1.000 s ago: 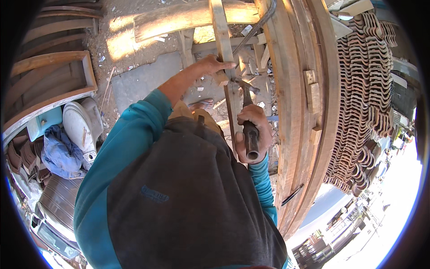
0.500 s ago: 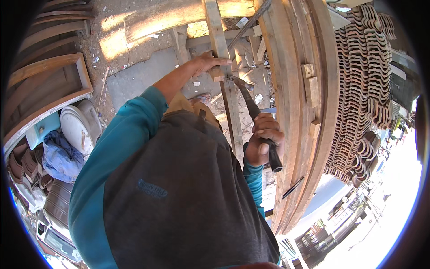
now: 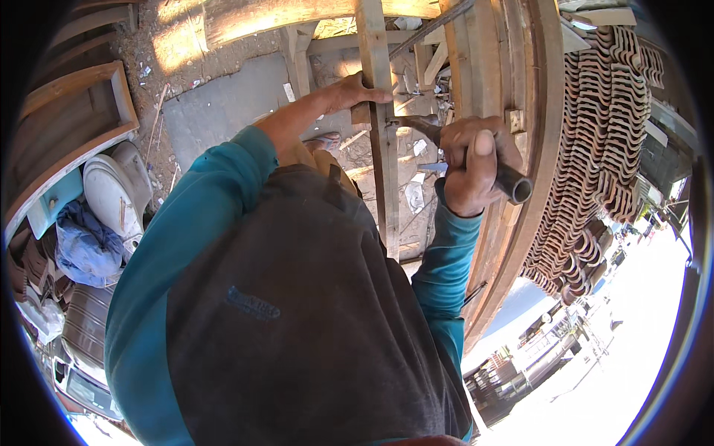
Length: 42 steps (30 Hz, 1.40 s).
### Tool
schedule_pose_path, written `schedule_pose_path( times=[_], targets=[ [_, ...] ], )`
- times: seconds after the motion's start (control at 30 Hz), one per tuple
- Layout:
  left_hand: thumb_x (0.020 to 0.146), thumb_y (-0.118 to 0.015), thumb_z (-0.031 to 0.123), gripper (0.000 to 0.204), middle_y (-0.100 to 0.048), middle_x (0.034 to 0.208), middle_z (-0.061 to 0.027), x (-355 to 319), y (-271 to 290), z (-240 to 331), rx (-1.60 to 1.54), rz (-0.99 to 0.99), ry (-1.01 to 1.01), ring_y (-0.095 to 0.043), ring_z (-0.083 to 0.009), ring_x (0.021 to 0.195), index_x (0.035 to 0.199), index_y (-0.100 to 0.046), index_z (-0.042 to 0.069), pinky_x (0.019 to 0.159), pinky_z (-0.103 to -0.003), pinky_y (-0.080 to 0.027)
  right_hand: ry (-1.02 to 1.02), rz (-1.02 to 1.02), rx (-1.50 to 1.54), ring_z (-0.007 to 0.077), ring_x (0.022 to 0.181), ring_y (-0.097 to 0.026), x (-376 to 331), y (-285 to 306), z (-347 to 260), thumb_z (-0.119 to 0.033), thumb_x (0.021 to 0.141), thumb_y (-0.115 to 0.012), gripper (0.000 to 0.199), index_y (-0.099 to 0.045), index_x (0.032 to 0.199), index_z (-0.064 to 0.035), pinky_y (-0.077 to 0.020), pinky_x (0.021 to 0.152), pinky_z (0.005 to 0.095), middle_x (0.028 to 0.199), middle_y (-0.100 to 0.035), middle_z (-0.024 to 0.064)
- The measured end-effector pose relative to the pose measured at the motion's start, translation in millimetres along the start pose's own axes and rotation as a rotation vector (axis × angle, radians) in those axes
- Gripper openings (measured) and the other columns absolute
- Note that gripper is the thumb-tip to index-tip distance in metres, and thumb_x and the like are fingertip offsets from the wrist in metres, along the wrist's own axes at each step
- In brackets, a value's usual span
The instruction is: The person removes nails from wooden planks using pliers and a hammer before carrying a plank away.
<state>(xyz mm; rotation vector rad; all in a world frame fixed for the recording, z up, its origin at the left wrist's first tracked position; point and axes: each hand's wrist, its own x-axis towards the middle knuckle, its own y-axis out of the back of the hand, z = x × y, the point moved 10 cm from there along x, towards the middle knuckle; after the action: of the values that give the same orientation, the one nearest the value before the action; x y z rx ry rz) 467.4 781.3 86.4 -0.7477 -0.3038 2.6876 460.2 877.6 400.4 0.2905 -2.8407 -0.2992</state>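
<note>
My left hand [image 3: 348, 94] is closed around a short wooden block [image 3: 360, 114] at the left side of a narrow wooden beam [image 3: 384, 167], one digit reaching across the beam. Part of the block is hidden under that hand. In my right hand [image 3: 480, 160] is a hammer [image 3: 425, 128] with a dark tubular handle, its butt end sticking out past the fist. The hammer's head lies close to the beam's right side, just beyond the block; whether it touches, I cannot tell.
Long thick planks [image 3: 545, 111] run along the right, with stacked curved roof tiles [image 3: 584, 141] beyond them. A metal bar [image 3: 431, 28] slants across the far end. At left are a wooden frame [image 3: 126, 97], a whitish toilet [image 3: 104, 189] and blue cloth [image 3: 88, 245].
My right hand has moved up and right, swinging the hammer's handle to a flatter angle. The hammer's head stays near the beam. My left hand keeps its place at the block.
</note>
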Motion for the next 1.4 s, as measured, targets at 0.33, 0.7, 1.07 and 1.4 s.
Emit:
schedule_pose_path(
  times=[0.33, 0.7, 1.07, 1.4],
  targets=[
    [0.078, -0.081, 0.053, 0.086, -0.060, 0.134, -0.0129, 19, 2, -24, 0.017, -0.001, -0.062, -0.055, -0.0239, 0.126, 0.141, -0.051, 0.002, 0.110, -0.036, -0.039, -0.307, -0.015, 0.100, 0.0125, 0.046, -0.038, 53, -28, 35, -0.028, 0.093, -0.063, 0.038, -0.048, 0.068, -0.0043, -0.0348, 0.049, 0.0299, 0.054, -0.039, 0.0032],
    [0.093, -0.067, 0.055, 0.049, -0.069, 0.099, -0.0042, -68, 8, -144, -0.643, 0.232, 0.406, -0.066, -0.0143, 0.085, 0.112, -0.063, 0.010, 0.071, -0.035, -0.053, -0.037, 0.375, 0.023, 0.0095, 0.051, -0.046, -42, 23, 0, -0.028, 0.101, -0.062, 0.038, -0.051, 0.073, -0.0051, -0.0388, 0.050, 0.0275, 0.059, -0.053, 0.0032],
    [0.096, -0.064, 0.024, 0.038, -0.065, 0.111, -0.0056, -132, -12, -68, -0.323, 0.087, 0.158, -0.063, -0.0159, 0.103, 0.130, -0.055, 0.007, 0.086, -0.033, -0.053, 0.065, 0.216, -0.475, 0.0230, 0.070, -0.061, -29, 5, 7, -0.014, 0.094, -0.064, 0.021, -0.054, 0.107, -0.0003, -0.0501, 0.066, 0.0341, 0.083, -0.062, 0.0134],
    [0.082, -0.083, 0.021, 0.047, -0.065, 0.107, -0.0114, -101, -45, 20, 0.322, 0.379, -0.414, -0.065, -0.0220, 0.097, 0.120, -0.061, 0.005, 0.082, -0.034, -0.054, 0.195, 0.468, -0.361, 0.0183, 0.067, -0.057, -52, 72, -43, -0.019, 0.097, -0.062, 0.024, -0.057, 0.105, 0.0034, -0.0496, 0.066, 0.0308, 0.079, -0.060, 0.0111]
  ],
)
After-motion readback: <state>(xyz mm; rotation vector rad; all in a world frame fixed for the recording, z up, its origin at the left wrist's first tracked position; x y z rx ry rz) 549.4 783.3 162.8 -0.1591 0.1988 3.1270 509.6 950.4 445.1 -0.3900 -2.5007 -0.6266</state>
